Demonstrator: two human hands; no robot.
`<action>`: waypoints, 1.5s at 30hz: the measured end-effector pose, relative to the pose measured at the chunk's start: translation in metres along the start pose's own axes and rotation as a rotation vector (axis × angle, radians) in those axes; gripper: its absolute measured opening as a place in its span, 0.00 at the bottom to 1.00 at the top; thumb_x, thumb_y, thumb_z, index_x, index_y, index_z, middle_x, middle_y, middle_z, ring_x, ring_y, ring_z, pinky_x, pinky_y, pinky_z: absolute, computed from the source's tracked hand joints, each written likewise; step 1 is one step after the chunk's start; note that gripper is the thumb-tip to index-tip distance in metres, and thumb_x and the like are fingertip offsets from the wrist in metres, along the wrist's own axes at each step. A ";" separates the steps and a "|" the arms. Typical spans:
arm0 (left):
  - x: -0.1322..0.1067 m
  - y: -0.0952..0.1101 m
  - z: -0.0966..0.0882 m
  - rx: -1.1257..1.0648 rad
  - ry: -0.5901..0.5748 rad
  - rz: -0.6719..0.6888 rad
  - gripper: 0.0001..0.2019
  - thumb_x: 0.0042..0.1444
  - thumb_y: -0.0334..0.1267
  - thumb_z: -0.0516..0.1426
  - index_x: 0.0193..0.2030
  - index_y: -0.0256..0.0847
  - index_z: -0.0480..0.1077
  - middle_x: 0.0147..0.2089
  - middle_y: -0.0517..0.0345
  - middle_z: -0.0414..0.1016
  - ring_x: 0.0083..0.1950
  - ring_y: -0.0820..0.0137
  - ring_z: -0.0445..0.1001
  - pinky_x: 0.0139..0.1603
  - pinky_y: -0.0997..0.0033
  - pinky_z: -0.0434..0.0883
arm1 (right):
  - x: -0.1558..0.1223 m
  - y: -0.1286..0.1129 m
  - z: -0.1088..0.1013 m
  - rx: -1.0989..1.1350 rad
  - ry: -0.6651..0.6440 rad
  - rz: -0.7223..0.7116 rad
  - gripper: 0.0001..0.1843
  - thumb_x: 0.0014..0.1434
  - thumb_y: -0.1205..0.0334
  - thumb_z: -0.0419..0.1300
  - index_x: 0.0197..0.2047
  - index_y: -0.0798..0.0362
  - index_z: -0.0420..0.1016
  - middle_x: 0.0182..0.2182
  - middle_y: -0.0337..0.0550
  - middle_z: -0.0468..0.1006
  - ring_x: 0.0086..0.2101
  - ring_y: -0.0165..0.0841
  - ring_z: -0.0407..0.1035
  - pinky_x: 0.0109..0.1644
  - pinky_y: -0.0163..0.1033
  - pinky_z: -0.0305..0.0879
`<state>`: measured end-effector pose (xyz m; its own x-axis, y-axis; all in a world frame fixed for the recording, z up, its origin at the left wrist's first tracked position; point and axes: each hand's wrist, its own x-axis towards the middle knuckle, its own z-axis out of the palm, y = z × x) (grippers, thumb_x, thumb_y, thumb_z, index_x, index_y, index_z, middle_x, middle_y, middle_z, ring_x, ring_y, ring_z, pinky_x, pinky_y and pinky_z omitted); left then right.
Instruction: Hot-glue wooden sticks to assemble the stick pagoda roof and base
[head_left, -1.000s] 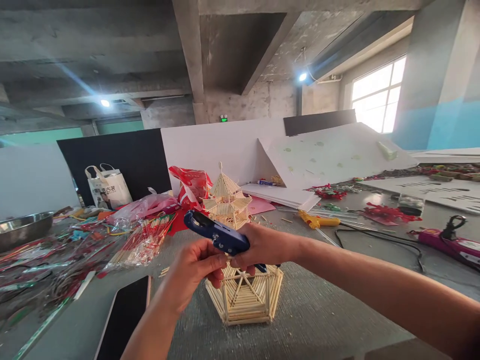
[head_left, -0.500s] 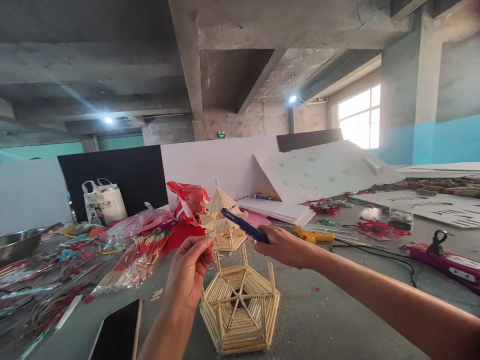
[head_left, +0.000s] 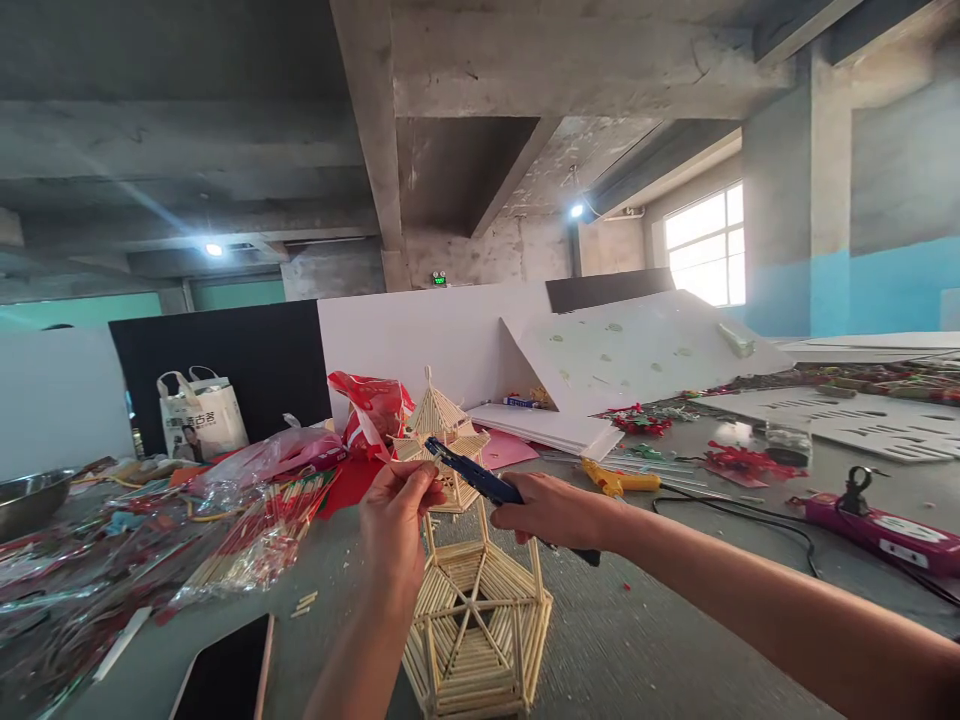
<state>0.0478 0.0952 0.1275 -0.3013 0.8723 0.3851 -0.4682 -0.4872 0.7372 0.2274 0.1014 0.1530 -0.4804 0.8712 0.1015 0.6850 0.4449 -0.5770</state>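
Observation:
My left hand (head_left: 401, 515) is raised with thumb and forefinger pinched together. What it pinches is too small to make out. My right hand (head_left: 551, 508) grips blue-handled pliers (head_left: 480, 475), their dark jaws reaching the left fingertips. Below the hands stands a six-sided frame of thin wooden sticks (head_left: 471, 665), with upright posts at its corners and spokes meeting in the middle. Behind the hands, partly covered by them, is a tiered stick pagoda (head_left: 437, 412) with a pointed roof.
A phone (head_left: 225, 672) and short stick pieces (head_left: 304, 604) lie left. Farther left are bundled sticks (head_left: 296, 510) in plastic and a metal bowl (head_left: 34, 495). To the right are a yellow glue gun (head_left: 619, 480), its cable, and a purple power strip (head_left: 885, 530). White boards (head_left: 547, 425) lie behind.
The pliers have come down and left, so their jaws now meet my left fingertips. A second handle now shows below my right hand. The view has shifted slightly.

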 end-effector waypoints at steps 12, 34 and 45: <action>0.011 -0.011 0.000 0.076 0.048 0.076 0.06 0.39 0.33 0.62 0.24 0.36 0.69 0.19 0.66 0.70 0.21 0.79 0.68 0.23 0.79 0.68 | 0.003 -0.007 0.003 -0.018 -0.033 -0.002 0.09 0.51 0.57 0.49 0.27 0.54 0.60 0.19 0.39 0.68 0.20 0.27 0.63 0.21 0.31 0.56; 0.036 -0.025 0.000 0.419 0.081 0.252 0.06 0.42 0.38 0.59 0.26 0.39 0.69 0.20 0.65 0.71 0.21 0.73 0.71 0.24 0.73 0.70 | 0.015 0.004 -0.007 -0.020 -0.002 0.087 0.15 0.52 0.54 0.50 0.20 0.55 0.61 0.15 0.41 0.67 0.15 0.27 0.63 0.18 0.32 0.58; 0.058 -0.032 0.004 0.899 0.072 0.453 0.03 0.45 0.38 0.56 0.26 0.43 0.70 0.24 0.63 0.74 0.27 0.70 0.75 0.32 0.73 0.68 | 0.037 0.015 -0.007 0.024 -0.009 0.179 0.20 0.48 0.50 0.58 0.16 0.55 0.59 0.10 0.36 0.63 0.11 0.25 0.58 0.15 0.32 0.57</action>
<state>0.0490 0.1619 0.1283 -0.3589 0.5939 0.7200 0.4936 -0.5340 0.6865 0.2236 0.1418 0.1533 -0.3574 0.9339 -0.0120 0.7464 0.2779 -0.6046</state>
